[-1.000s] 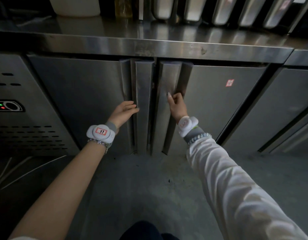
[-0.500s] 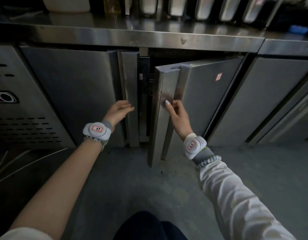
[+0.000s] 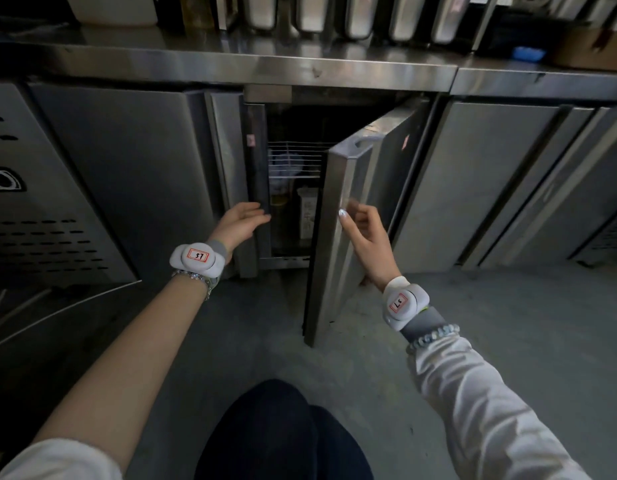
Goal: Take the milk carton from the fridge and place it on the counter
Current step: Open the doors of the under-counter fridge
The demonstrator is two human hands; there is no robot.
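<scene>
The fridge door (image 3: 352, 209) at frame centre now stands wider open, exposing a wire shelf (image 3: 295, 157) and a milk carton (image 3: 307, 216); the right hand (image 3: 366, 240) loosens off its edge.

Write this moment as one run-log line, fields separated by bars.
stage: opening fridge | right hand: on door edge | left hand: free, open | milk carton: inside, untouched

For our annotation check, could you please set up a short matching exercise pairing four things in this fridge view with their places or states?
Things:
1. right fridge door
2. milk carton
3. left hand
4. right hand

States:
A. open, empty, reaching at the fridge opening
B. swung partly open
C. at the door's edge
D. upright on the lower shelf inside

Pairs: 1-B, 2-D, 3-A, 4-C
</scene>
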